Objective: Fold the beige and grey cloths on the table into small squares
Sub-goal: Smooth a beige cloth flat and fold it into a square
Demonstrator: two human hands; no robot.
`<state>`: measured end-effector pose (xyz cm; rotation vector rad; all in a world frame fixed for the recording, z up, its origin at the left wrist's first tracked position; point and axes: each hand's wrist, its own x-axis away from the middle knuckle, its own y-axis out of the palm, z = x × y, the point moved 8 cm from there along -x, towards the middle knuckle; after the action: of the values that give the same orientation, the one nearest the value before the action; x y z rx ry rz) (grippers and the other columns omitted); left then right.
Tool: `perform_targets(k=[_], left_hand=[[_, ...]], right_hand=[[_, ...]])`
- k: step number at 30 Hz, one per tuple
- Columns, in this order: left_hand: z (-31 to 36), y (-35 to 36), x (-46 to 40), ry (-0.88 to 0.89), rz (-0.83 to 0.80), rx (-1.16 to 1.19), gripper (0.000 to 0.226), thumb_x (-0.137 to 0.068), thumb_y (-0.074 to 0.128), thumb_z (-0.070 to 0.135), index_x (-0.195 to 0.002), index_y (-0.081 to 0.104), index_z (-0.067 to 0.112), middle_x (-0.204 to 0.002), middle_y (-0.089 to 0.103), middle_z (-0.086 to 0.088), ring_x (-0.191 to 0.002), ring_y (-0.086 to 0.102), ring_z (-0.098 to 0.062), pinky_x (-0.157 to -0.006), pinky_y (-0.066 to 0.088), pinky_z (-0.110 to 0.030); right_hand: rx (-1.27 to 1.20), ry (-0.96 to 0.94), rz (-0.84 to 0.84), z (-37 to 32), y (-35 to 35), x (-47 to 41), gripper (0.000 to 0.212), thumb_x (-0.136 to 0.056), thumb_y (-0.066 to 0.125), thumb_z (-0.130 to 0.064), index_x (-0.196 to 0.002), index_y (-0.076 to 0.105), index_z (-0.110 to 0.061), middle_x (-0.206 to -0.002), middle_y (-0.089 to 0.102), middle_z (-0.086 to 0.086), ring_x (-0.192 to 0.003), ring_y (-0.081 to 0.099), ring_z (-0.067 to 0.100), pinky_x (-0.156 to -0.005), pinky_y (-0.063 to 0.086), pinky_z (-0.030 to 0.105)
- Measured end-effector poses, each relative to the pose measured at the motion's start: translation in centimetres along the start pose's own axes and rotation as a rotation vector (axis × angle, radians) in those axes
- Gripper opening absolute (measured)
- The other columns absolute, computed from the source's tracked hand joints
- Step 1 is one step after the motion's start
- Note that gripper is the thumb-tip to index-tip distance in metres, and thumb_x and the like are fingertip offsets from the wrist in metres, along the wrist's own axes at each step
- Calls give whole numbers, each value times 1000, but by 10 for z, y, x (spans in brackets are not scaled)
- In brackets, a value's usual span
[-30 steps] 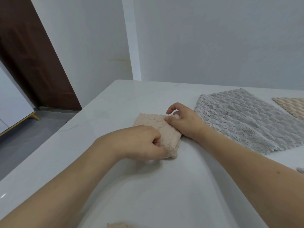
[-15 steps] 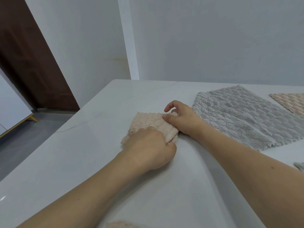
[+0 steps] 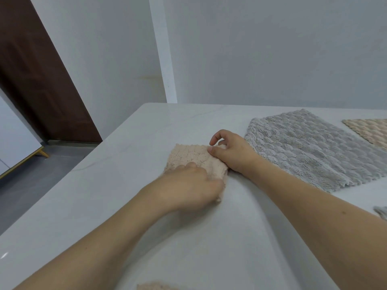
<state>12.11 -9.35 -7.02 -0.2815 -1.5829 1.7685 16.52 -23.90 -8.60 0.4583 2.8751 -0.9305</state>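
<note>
A small folded beige cloth [image 3: 191,156] lies on the white table [image 3: 125,185] near its left side. My left hand [image 3: 191,186] rests on the cloth's near edge, fingers curled over it and pressing down. My right hand [image 3: 232,150] pinches the cloth's far right corner between thumb and fingers. A large grey cloth [image 3: 310,147] lies spread flat just to the right of my right hand. Another beige cloth [image 3: 368,129] lies flat at the far right edge of the view.
The table's left edge drops to a grey floor [image 3: 31,176] with a brown door [image 3: 37,80] behind. A wall stands close behind the table. A grey cloth scrap [image 3: 382,212] shows at the right edge and a beige piece [image 3: 155,286] at the bottom edge.
My left hand has slid left along the cloth's near edge, and more of the beige cloth shows to its left. My right hand has kept its pinch on the far corner.
</note>
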Motion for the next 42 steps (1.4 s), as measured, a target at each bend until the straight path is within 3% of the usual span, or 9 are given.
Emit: perform_targets(k=[4, 8, 22, 25, 27, 30, 34, 38, 42], left_hand=[[-17, -8, -11, 16, 3, 321, 40, -94, 39, 43, -66, 50, 17, -69, 55, 2, -67, 51, -20, -66, 40, -32], [-8, -1, -10, 40, 122, -67, 38, -96, 42, 52, -72, 42, 23, -83, 47, 5, -79, 48, -18, -69, 39, -33], [-10, 2, 4, -55, -6, -123, 66, -69, 49, 85, -96, 36, 26, -100, 40, 6, -95, 37, -19, -82, 39, -37], [-27, -18, 4, -180, 162, 219, 64, -80, 33, 82, -98, 45, 21, -107, 55, 1, -100, 49, -22, -76, 40, -36], [-37, -29, 2, -228, 367, 77, 69, -88, 28, 73, -117, 47, 14, -127, 50, -8, -118, 42, -27, -95, 38, -41], [-49, 1, -6, -288, 162, -99, 106, -76, 16, 88, -155, 3, 19, -160, 11, -7, -147, 7, -29, -116, 4, -58], [-59, 13, -10, -298, 47, -42, 127, -56, 18, 100, -150, -24, 26, -162, -18, 0, -148, -18, -26, -112, -13, -64], [-57, 15, -11, -267, 21, -46, 135, -45, 20, 105, -150, -24, 31, -163, -14, 4, -149, -15, -22, -111, -8, -66], [-67, -12, -13, -273, 290, 30, 115, -62, 12, 98, -153, 5, 28, -155, 26, 2, -140, 21, -24, -106, 25, -54]], right_hand=[[5, -10, 3, 0, 0, -1, 12, -82, 69, -33, -85, 58, -33, -84, 56, -16, -91, 55, 6, -87, 44, 33], [15, -2, -5, 1, 1, -1, 11, -82, 69, -32, -84, 58, -33, -85, 56, -16, -91, 55, 6, -86, 44, 31], [13, -13, -8, 2, 1, -4, 10, -84, 68, -35, -81, 59, -33, -85, 57, -15, -84, 53, 6, -82, 44, 32], [-3, -27, 5, 2, 0, -5, 8, -84, 67, -32, -83, 60, -30, -82, 58, -14, -80, 53, 5, -79, 44, 32], [4, -31, 20, 2, -2, -5, 6, -84, 67, -32, -86, 61, -30, -83, 59, -14, -83, 55, 6, -80, 45, 32], [13, -16, -13, 4, -1, -3, 12, -85, 67, -34, -93, 59, -34, -86, 57, -13, -85, 56, 9, -82, 45, 32], [-6, -13, -39, 8, 2, -6, 18, -80, 68, -42, -93, 56, -39, -84, 53, -13, -78, 52, 7, -83, 45, 36], [-38, -10, -24, 8, 1, -6, 19, -80, 69, -41, -94, 56, -37, -81, 53, -12, -74, 53, 8, -79, 46, 35], [-177, -20, 16, 5, -4, -4, 25, -86, 66, -39, -106, 51, -40, -92, 62, 4, -83, 63, 22, -78, 53, 38]])
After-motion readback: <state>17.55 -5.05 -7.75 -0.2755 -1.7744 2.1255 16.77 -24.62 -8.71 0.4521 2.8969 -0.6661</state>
